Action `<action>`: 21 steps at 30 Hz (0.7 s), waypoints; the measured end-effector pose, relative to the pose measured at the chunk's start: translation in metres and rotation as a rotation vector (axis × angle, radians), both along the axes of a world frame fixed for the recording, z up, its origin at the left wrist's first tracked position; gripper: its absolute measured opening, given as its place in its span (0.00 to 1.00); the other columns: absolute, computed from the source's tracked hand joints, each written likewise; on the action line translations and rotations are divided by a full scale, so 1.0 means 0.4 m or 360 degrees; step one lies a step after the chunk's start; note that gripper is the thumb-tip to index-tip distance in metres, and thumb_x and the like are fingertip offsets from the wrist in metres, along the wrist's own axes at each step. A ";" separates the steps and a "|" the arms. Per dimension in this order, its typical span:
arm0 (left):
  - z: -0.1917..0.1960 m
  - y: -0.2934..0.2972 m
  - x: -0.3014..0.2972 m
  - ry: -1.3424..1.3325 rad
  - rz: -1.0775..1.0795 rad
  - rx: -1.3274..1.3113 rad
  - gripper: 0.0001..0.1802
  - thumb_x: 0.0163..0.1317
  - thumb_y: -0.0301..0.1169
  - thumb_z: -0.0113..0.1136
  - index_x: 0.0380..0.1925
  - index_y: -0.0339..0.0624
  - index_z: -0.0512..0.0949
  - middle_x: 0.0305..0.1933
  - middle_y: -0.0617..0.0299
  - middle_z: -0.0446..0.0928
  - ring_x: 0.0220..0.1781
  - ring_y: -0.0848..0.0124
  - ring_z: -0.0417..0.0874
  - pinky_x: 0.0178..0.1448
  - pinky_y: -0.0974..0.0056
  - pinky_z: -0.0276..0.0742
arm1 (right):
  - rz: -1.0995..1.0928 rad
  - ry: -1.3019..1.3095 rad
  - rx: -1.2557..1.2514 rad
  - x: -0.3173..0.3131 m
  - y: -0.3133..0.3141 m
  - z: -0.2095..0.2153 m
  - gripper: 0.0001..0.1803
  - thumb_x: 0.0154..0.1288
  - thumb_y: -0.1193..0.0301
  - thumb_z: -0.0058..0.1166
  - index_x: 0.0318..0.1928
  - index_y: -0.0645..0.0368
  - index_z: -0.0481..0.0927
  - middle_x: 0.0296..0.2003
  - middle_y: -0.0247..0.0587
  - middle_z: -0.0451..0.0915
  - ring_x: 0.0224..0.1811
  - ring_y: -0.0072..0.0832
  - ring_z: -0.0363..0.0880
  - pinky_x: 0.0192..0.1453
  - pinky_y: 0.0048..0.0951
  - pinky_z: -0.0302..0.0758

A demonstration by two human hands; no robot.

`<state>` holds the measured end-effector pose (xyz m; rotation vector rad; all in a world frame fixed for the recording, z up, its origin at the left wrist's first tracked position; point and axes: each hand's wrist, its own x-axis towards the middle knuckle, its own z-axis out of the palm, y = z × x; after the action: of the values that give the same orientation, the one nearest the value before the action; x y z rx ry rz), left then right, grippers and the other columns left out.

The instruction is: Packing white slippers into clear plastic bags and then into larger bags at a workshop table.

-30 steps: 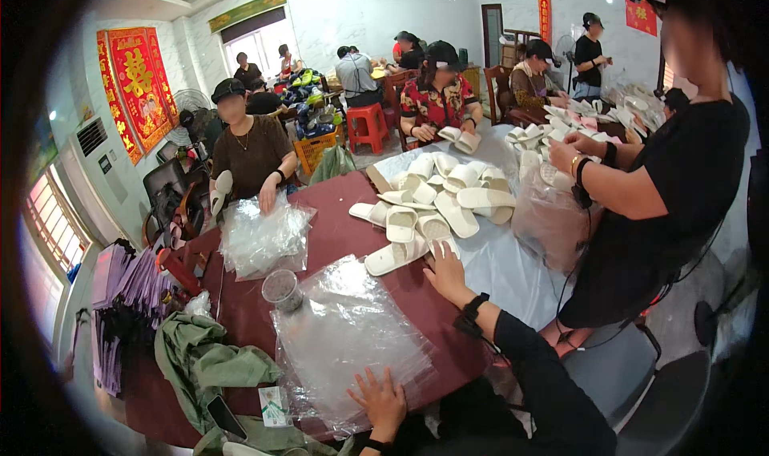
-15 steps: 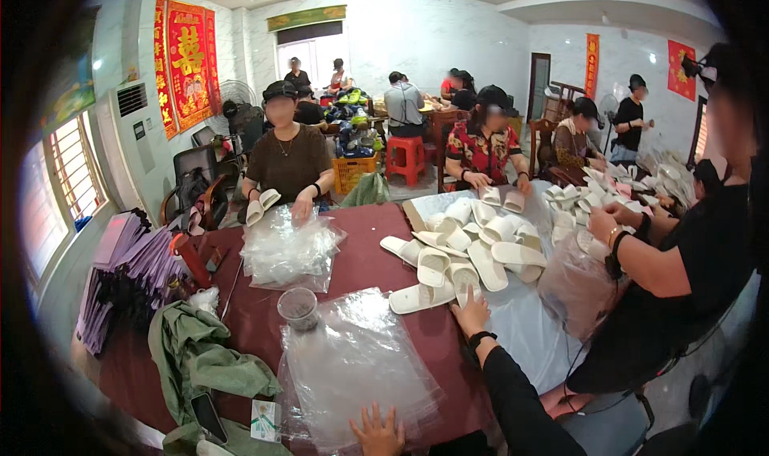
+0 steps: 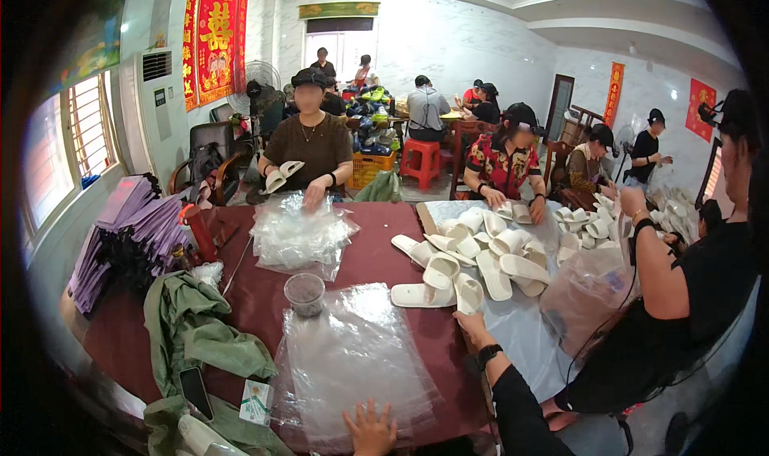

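My left hand (image 3: 371, 432) lies with its fingers spread on the near edge of a stack of clear plastic bags (image 3: 352, 368). At the near end of a heap of white slippers (image 3: 497, 272), my right hand (image 3: 474, 328) holds one slipper (image 3: 469, 295) by its near end. The fingers of that hand are partly hidden behind the slipper. Another slipper (image 3: 420, 296) lies flat just left of it. A round clear tub (image 3: 304, 294) with dark contents rests on the far left corner of the bag stack.
Left are a green cloth (image 3: 196, 328), a phone (image 3: 195, 393), a small white box (image 3: 256, 401) and a stack of purple pieces (image 3: 120, 240). Across the table a person (image 3: 308, 143) handles bags (image 3: 300, 236) and slippers. A co-worker in black (image 3: 681, 280) stands close on the right with a plastic bag (image 3: 589, 296).
My right hand's fingers have gone from lying on the slipper to gripping its near end. My left hand stays on the bags. The view has shifted slightly. The co-worker at right raised a hand.
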<state>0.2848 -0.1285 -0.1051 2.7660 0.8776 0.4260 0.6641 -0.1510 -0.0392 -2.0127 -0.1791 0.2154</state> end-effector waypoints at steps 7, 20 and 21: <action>0.044 0.000 0.004 0.0035 -0.0011 0.0113 0.27 0.60 0.47 0.50 0.60 0.54 0.68 0.65 0.48 0.63 0.67 0.46 0.58 0.65 0.27 0.43 | 0.0231 0.0377 0.0699 -0.227 -0.169 0.096 0.17 0.56 0.63 0.59 0.41 0.61 0.73 0.22 0.26 0.67 0.18 0.16 0.61 0.21 0.24 0.59; 0.033 0.031 -0.008 -0.0181 -0.0067 0.0046 0.25 0.56 0.48 0.54 0.52 0.54 0.74 0.62 0.49 0.66 0.67 0.44 0.58 0.65 0.27 0.42 | 0.0796 0.0044 0.0518 -0.579 -0.261 0.036 0.55 0.44 0.61 0.70 0.68 0.68 0.51 0.60 0.53 0.62 0.62 0.38 0.64 0.64 0.33 0.61; 0.036 0.033 -0.004 -0.0239 -0.0059 -0.0129 0.24 0.56 0.48 0.54 0.52 0.54 0.75 0.62 0.49 0.66 0.67 0.43 0.58 0.65 0.27 0.42 | 0.0856 -0.0108 0.0219 -0.593 -0.252 0.063 0.55 0.44 0.59 0.70 0.68 0.67 0.51 0.57 0.54 0.64 0.60 0.41 0.65 0.63 0.35 0.62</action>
<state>0.2833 -0.1153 -0.0906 2.6325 0.7888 0.5701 0.4269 -0.2518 -0.0141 -1.8007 -0.7596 0.4594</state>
